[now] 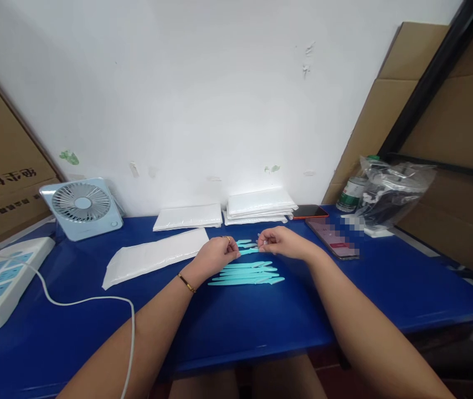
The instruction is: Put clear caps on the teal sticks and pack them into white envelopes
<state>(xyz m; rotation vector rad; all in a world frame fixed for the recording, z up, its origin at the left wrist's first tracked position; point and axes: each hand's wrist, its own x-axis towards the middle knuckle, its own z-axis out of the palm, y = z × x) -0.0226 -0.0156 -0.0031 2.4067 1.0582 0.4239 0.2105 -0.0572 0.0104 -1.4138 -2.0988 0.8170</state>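
Both hands are over the blue table [257,327], pinching opposite ends of a slim turquoise eyebrow razor [248,251]. My left hand [219,254] has its fingertips closed on the left end. At the right end, the fingers of my right hand [278,243] are closed, partly hiding that tip. Just beyond the held razor, another turquoise razor [243,241] shows between the hands. Nearer to me, several more turquoise razors [245,274] lie side by side in a row, pointing left to right.
A white padded packet [153,258] lies left of my hands. More white packets [261,201] are stacked against the wall. A fan [82,208], power strip [8,282] and cable [91,300] are leftward; phones [334,239], a bottle [350,194] and a plastic bag [394,191] rightward.
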